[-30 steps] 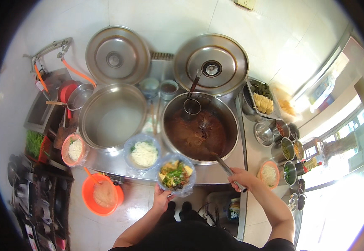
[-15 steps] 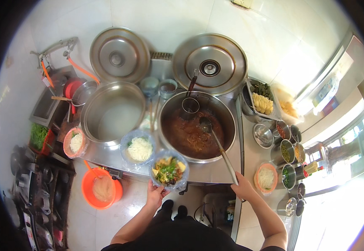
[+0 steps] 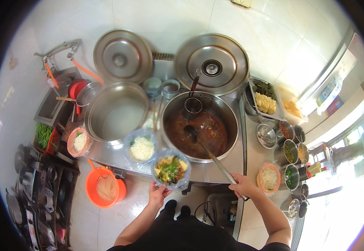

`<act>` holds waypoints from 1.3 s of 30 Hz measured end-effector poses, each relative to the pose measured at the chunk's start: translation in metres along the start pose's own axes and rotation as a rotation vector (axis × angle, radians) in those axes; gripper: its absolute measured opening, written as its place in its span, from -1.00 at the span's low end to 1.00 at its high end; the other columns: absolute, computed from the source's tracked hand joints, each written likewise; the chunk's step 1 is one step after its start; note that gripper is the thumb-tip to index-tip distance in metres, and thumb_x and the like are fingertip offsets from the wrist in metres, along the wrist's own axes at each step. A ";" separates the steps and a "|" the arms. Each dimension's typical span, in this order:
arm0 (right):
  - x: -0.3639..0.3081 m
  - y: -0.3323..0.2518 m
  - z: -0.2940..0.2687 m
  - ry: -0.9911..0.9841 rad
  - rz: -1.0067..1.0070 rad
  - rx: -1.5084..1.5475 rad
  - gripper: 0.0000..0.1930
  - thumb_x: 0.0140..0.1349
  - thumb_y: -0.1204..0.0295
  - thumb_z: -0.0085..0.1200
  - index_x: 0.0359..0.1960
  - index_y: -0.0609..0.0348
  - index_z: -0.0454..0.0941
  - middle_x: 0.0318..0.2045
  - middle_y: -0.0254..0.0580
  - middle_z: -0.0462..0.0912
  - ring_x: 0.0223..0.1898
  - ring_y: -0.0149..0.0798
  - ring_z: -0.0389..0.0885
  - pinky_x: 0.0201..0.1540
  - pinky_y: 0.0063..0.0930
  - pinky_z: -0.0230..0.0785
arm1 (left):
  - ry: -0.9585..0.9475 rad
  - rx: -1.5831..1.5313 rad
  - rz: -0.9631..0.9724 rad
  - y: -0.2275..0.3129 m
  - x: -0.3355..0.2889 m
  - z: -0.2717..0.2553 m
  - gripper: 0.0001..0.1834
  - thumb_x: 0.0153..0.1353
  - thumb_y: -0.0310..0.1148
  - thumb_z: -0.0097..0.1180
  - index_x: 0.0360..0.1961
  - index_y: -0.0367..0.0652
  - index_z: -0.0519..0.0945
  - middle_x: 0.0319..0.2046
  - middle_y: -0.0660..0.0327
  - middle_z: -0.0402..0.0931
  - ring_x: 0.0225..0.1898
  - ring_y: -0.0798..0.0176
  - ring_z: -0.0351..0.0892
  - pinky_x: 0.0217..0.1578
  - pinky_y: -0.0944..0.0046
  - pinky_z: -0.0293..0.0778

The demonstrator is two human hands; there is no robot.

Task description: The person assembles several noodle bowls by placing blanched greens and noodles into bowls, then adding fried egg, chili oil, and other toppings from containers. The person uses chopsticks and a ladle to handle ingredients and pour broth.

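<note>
My left hand (image 3: pixel 159 194) is closed on the near edge of a plastic-lined bowl (image 3: pixel 185 180), heaped with noodle toppings and chopped greens. My right hand (image 3: pixel 244 187) grips the end of a long metal ladle (image 3: pixel 222 168). The ladle's head dips into reddish-brown broth in a big steel pot (image 3: pixel 234 144). A small strainer (image 3: pixel 193 105) with a dark handle hangs inside the pot's far side. Just left of the held bowl, another plastic-lined bowl of white noodles (image 3: pixel 141 148) sits on the counter.
A second steel pot (image 3: pixel 90 121) with cloudy liquid stands left. Two large lids (image 3: pixel 228 79) lean on the wall. Several metal cups of toppings (image 3: pixel 290 151) and an orange noodle bowl (image 3: pixel 268 175) line the right counter. An orange bucket (image 3: pixel 121 192) stands on the floor.
The ladle's head has moved left and a little nearer within the broth. My right hand has shifted slightly right. My left hand keeps hold of the topped bowl.
</note>
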State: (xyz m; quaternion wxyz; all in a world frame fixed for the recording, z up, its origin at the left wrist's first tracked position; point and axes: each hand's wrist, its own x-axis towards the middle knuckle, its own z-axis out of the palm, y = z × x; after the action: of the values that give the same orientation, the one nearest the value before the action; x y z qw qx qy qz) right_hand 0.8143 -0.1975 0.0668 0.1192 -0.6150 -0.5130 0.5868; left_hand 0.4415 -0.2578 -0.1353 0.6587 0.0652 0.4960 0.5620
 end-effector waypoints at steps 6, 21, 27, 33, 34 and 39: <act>0.007 0.009 -0.010 0.239 -0.093 -0.149 -0.55 0.14 0.54 0.03 0.12 0.33 0.47 -0.64 -0.16 0.51 -0.71 -0.32 0.52 -0.65 -0.37 0.39 | 0.041 -0.036 0.016 -0.001 0.000 0.001 -0.36 0.31 -0.60 0.10 0.35 -0.03 0.16 -0.15 0.12 0.49 -0.18 0.12 0.63 -0.14 -0.01 0.71; 0.110 0.032 0.014 0.104 0.031 1.004 -0.92 0.34 0.47 0.02 -0.31 0.13 0.38 -0.55 -0.32 0.42 -0.68 -0.46 0.34 -0.70 -0.53 0.17 | 0.073 -0.055 -0.023 -0.008 0.004 0.002 -0.40 0.31 -0.61 0.11 0.29 -0.01 0.17 -0.15 0.10 0.49 -0.26 0.14 0.63 -0.21 0.03 0.72; 0.099 0.024 0.003 0.033 0.010 0.919 -0.89 0.22 0.53 0.08 -0.28 0.17 0.41 -0.69 -0.28 0.40 -0.73 -0.36 0.36 -0.72 -0.43 0.24 | 0.074 -0.060 -0.002 -0.008 0.003 0.003 -0.43 0.30 -0.60 0.14 0.21 0.06 0.18 -0.14 0.07 0.51 -0.22 0.07 0.64 -0.16 -0.06 0.70; 0.070 0.009 -0.016 -0.012 0.079 0.437 -0.87 0.21 0.56 0.01 -0.21 0.19 0.40 -0.70 -0.29 0.39 -0.77 -0.38 0.34 -0.71 -0.43 0.25 | 0.098 -0.057 -0.009 -0.010 0.004 0.002 -0.50 0.29 -0.61 0.15 0.11 0.01 0.20 -0.13 0.05 0.50 -0.22 0.07 0.64 -0.17 -0.04 0.71; 0.071 0.006 -0.018 -0.030 0.095 0.379 -0.87 0.21 0.56 0.02 -0.21 0.19 0.40 -0.70 -0.28 0.40 -0.77 -0.38 0.34 -0.72 -0.43 0.24 | 0.087 -0.062 -0.006 -0.011 0.004 0.002 -0.51 0.29 -0.61 0.15 0.11 0.00 0.20 -0.14 0.06 0.50 -0.23 0.07 0.64 -0.17 -0.04 0.71; 0.085 0.004 -0.030 -0.152 0.184 0.506 -0.92 0.24 0.48 0.05 -0.32 0.18 0.42 -0.70 -0.29 0.39 -0.76 -0.32 0.34 -0.72 -0.44 0.22 | 0.109 -0.077 -0.020 -0.011 0.004 0.001 -0.52 0.27 -0.61 0.17 0.07 -0.04 0.21 -0.16 0.08 0.51 -0.25 0.07 0.64 -0.18 -0.05 0.72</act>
State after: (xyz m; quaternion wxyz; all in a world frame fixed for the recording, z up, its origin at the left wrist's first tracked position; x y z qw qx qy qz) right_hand 0.8230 -0.1204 0.0211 0.1764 -0.5640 -0.2995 0.7491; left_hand 0.4493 -0.2579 -0.1438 0.6383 0.0041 0.5098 0.5768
